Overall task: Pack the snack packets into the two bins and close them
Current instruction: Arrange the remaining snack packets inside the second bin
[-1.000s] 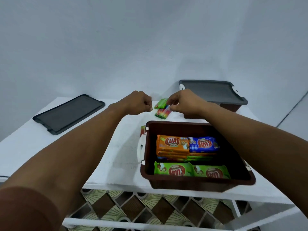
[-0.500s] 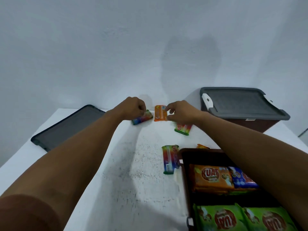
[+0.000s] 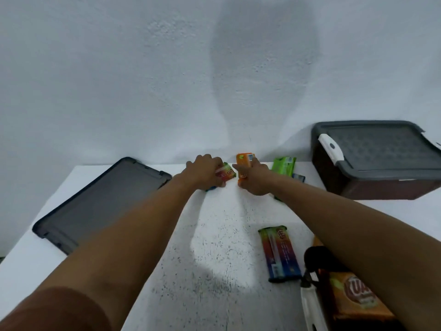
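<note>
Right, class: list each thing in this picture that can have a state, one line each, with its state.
Far bin: lid on.
Near bin: open, packets inside.
Loose lid: flat on the table.
Left hand: shut on a red packet.
Right hand: shut on an orange packet.
Rainbow packet: lying loose.
Green packet: lying loose.

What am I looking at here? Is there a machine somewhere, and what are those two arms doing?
No machine: a person wears a camera on the head, looking down at their own arms over a white table. The left hand grips a red-and-green snack packet; the right hand grips an orange packet. A green packet lies by the wall and a rainbow-coloured packet nearer. At far right stands a closed brown bin with a grey lid. A loose grey lid lies left. At bottom right is the corner of an open bin holding packets.
</note>
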